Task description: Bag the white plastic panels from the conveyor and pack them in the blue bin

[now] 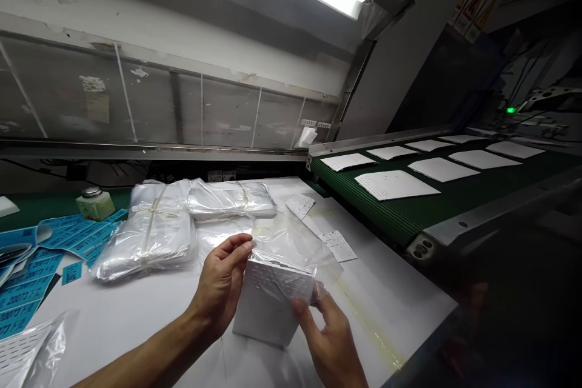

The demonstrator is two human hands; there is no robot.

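Observation:
My left hand (222, 282) pinches the near-left edge of a clear plastic bag (291, 235) between thumb and fingers. A stack of thin white perforated panels (268, 303) stands tilted in front of me, its upper part at the bag's mouth. Gripping the right side of that stack is my right hand (331, 334), thumb on the near face and fingers behind, partly under the film. How far the panels reach into the bag is hard to make out. Two small white printed pieces, one of them a panel (337, 246), lie just beyond the bag.
Tied bundles of clear bags (154, 224) lie behind my left hand. Blue printed labels (27, 291) and a small bottle (95, 203) are at the left, a bagged panel (27, 354) at the lower left. At the right, a green conveyor belt (359, 200) carries several white panels.

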